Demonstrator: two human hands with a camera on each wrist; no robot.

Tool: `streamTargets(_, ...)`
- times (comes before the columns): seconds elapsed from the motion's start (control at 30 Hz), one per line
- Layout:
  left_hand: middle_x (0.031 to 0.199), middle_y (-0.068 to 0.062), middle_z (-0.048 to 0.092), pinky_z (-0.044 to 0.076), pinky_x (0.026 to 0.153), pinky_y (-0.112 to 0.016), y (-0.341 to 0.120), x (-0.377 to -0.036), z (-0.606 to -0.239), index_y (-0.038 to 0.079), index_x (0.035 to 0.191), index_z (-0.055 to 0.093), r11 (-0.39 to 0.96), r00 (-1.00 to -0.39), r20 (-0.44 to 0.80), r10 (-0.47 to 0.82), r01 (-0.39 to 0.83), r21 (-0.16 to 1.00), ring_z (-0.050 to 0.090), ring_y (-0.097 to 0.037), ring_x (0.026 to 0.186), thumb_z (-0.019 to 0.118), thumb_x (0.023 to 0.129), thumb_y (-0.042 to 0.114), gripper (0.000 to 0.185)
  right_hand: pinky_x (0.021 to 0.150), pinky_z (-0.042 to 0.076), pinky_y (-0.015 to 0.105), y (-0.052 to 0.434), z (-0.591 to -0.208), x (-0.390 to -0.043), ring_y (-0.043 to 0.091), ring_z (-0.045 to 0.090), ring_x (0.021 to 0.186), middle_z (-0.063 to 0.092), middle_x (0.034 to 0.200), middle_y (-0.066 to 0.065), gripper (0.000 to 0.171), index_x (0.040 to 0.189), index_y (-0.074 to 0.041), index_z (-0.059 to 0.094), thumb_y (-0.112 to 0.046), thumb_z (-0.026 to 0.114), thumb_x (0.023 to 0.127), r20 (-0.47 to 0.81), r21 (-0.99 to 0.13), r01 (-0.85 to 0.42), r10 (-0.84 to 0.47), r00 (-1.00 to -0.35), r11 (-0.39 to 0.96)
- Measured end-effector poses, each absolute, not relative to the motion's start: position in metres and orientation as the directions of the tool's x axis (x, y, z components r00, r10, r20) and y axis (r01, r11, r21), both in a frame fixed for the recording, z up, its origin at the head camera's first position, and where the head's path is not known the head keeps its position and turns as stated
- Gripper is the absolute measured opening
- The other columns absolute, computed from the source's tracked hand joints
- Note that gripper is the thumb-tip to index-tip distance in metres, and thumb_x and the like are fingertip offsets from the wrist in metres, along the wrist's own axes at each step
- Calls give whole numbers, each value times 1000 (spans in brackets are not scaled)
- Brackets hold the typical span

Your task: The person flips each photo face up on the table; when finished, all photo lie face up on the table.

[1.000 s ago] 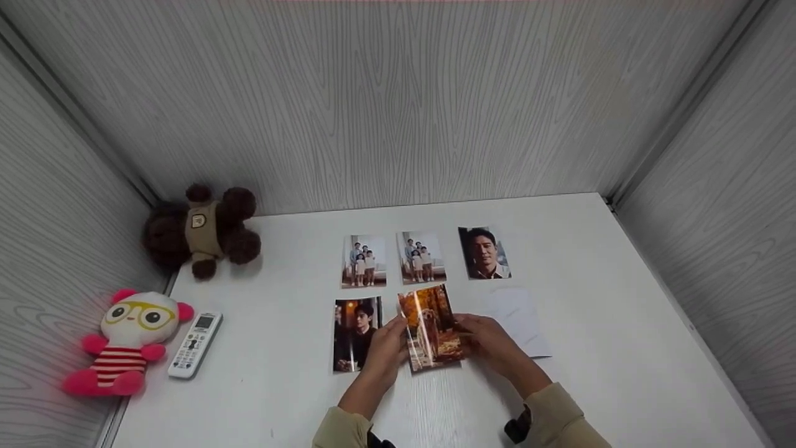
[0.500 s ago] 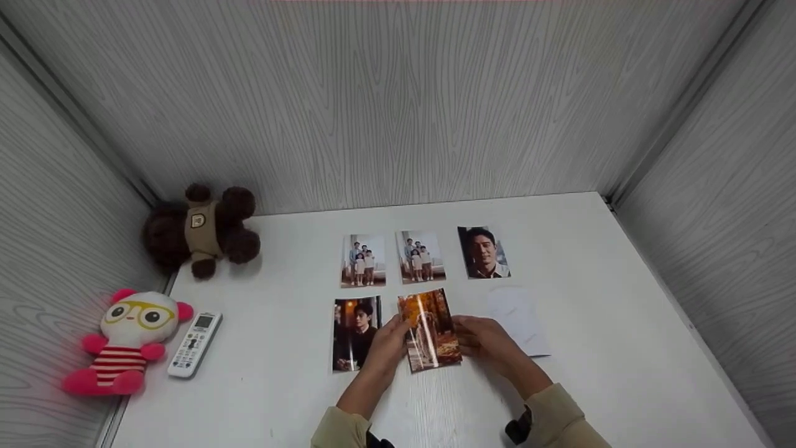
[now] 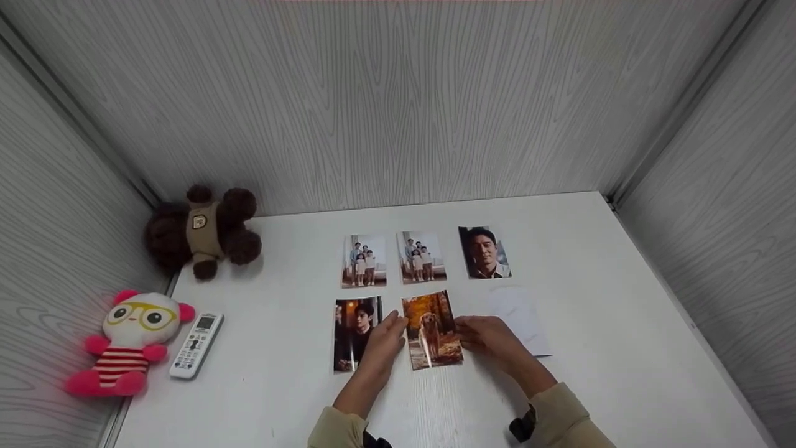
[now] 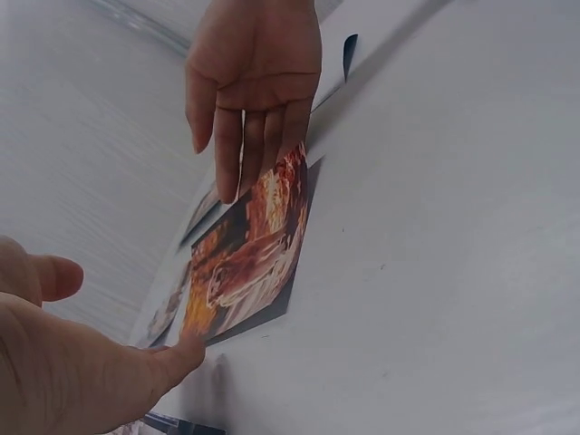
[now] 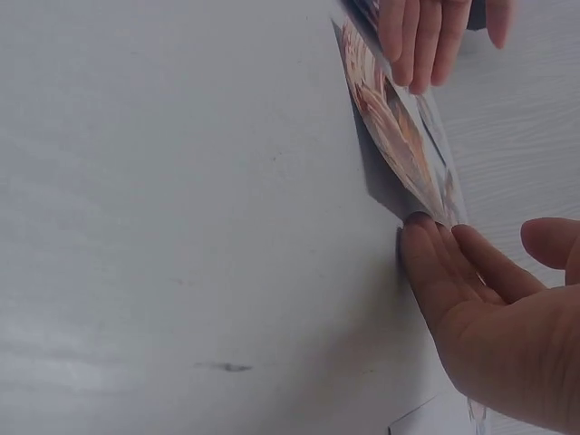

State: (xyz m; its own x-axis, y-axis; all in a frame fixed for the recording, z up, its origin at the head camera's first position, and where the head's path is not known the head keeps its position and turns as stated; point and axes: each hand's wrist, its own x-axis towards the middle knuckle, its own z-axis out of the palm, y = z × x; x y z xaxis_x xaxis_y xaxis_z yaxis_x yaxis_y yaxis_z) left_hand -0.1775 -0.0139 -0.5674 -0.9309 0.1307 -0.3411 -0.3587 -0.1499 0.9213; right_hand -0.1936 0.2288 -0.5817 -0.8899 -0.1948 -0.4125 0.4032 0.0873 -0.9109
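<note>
A glossy photo of a golden dog among autumn leaves (image 3: pixel 433 330) lies between my two hands in the head view. At its left edge my left hand (image 3: pixel 384 342) touches it with extended fingers, the thumb lifted off. My right hand (image 3: pixel 494 339) is at the opposite edge, its fingers straight. In the left wrist view a shadow shows beneath the bowed dog photo (image 4: pixel 254 254). The right wrist view has the right hand (image 5: pixel 489 313) with its fingertips at the photo's end and its thumb apart. A photo of a person in dark clothes (image 3: pixel 356 336) lies partly behind the left hand.
Two family photos (image 3: pixel 364 261) (image 3: pixel 422 257) and a portrait photo (image 3: pixel 485 253) form a row behind. A white sheet (image 3: pixel 519 317) lies right, partly covered by the right hand. A remote (image 3: pixel 196 346), a pink-and-white plush (image 3: pixel 129 342) and a brown plush (image 3: pixel 205 231) are left.
Both thumbs have come off the dog photo and the hands have loosened from its edges. The photo has shifted slightly right, and the glare on it has shrunk.
</note>
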Motion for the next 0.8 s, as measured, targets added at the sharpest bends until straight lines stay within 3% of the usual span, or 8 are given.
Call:
streamTargets(0.23, 164, -28, 23, 32, 121, -55, -3, -178, -561, -6, 157, 24, -160, -935, -326, 141, -347, 924, 25, -43, 152, 44, 108, 23, 60, 95, 58, 33, 244, -576, -194, 19, 70, 108, 67, 129, 19, 46, 140, 9, 53, -25, 47, 109, -413, -910, 409, -209, -887, 63)
streamTargets(0.43, 162, -30, 26, 32, 121, -55, 24, -182, -556, -6, 157, 24, -216, -926, -307, 218, -353, 910, 30, -46, 149, 41, 110, 20, 57, 101, 56, 37, 269, -567, -199, 23, 66, 119, 62, 137, 22, 48, 144, 6, 50, -28, 44, 110, -389, -921, 381, -147, -909, 79)
streamTargets(0.8, 159, -26, 37, 38, 118, -53, 94, -186, -559, -2, 153, 38, -280, -899, -371, 234, -428, 859, 39, -43, 146, 50, 106, 25, 56, 117, 41, 43, 335, -548, -206, 36, 46, 143, 43, 155, 27, 56, 152, 5, 38, -33, 40, 111, -362, -921, 358, 4, -932, 152)
